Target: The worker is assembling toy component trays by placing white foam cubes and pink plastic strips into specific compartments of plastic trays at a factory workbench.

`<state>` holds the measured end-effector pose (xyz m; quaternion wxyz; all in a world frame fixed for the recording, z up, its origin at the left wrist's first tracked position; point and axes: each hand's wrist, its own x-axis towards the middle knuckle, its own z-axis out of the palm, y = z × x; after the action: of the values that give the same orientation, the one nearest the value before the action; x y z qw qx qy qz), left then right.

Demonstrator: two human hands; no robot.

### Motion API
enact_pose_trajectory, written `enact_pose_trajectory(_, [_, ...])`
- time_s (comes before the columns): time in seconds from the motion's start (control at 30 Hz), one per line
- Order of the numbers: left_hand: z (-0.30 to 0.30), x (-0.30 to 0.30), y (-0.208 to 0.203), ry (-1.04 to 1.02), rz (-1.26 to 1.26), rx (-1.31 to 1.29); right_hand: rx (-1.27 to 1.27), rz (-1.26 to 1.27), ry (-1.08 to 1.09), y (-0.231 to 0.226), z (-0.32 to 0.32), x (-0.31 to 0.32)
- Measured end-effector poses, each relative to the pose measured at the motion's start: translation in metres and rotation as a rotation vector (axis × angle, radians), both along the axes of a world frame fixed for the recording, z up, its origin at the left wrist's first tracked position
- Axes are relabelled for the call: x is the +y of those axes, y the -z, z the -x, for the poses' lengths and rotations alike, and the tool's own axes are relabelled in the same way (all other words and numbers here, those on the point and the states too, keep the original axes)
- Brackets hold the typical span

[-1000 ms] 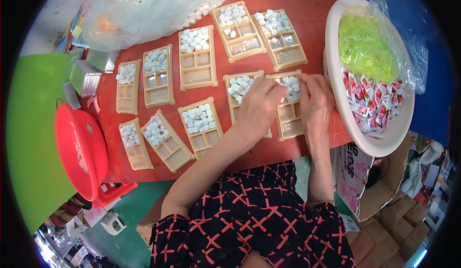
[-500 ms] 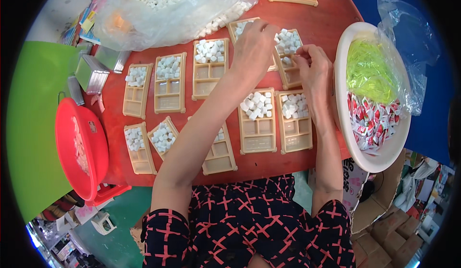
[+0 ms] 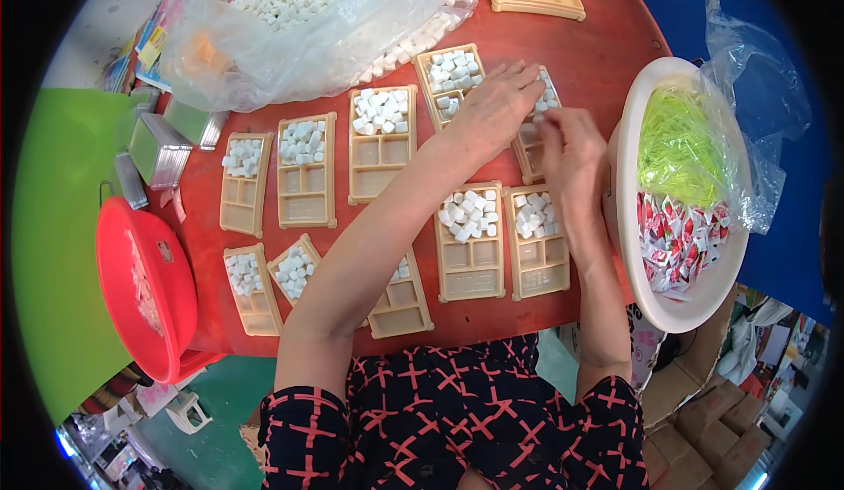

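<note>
My left hand (image 3: 499,103) reaches over the far right beige tray (image 3: 527,152), fingers stretched out above its marshmallows (image 3: 547,94). My right hand (image 3: 576,143) is at the same tray's right edge, fingers curled and tips pinched together; anything between them is hidden. Just left of that tray, partly under my left wrist, another divided tray (image 3: 425,70) has white marshmallows in its large compartment and a few in a small one. Several more such trays, like this one (image 3: 382,188), lie in rows with marshmallows in their large compartments. My left forearm covers part of the nearer row.
A large clear bag (image 3: 264,68) of marshmallows spreads across the far left of the red table (image 3: 607,33). At right stands a white tub (image 3: 621,152) with green shreds and red-and-white packets. A red basin (image 3: 180,270) is at left. Stacked trays (image 3: 538,2) lie at the far edge.
My left hand has shifted right and straightened its fingers, uncovering marshmallows in the tray to the left. My right hand has curled in more. The whole view has shifted slightly.
</note>
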<state>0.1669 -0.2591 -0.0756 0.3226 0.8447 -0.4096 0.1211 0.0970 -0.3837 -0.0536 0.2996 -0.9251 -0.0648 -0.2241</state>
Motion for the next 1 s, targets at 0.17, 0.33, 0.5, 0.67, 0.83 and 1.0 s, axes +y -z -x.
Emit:
enact_pose_trajectory(0.17, [-0.001,-0.003,0.000,-0.033,0.055,-0.043,-0.032,-0.043,0.127,0.004,-0.021,-0.008])
enact_pose_trajectory(0.33, [-0.001,-0.001,0.001,-0.059,0.183,0.033,0.023,-0.035,0.091,0.003,-0.021,-0.003])
enact_pose_trajectory(0.5, [-0.003,0.008,-0.009,-0.092,0.282,0.078,0.008,-0.047,0.091,-0.001,-0.022,-0.006])
enact_pose_trajectory(0.67, [-0.011,0.016,-0.007,-0.211,-0.031,-0.067,0.067,0.000,0.099,-0.004,-0.022,0.003])
enact_pose_trajectory(0.83, [-0.011,0.009,-0.004,-0.255,-0.011,-0.071,0.074,0.028,0.099,0.002,-0.025,-0.001])
enact_pose_trajectory(1.0, [-0.007,0.011,-0.007,-0.298,0.099,-0.033,0.080,-0.296,0.133,0.011,-0.028,-0.007])
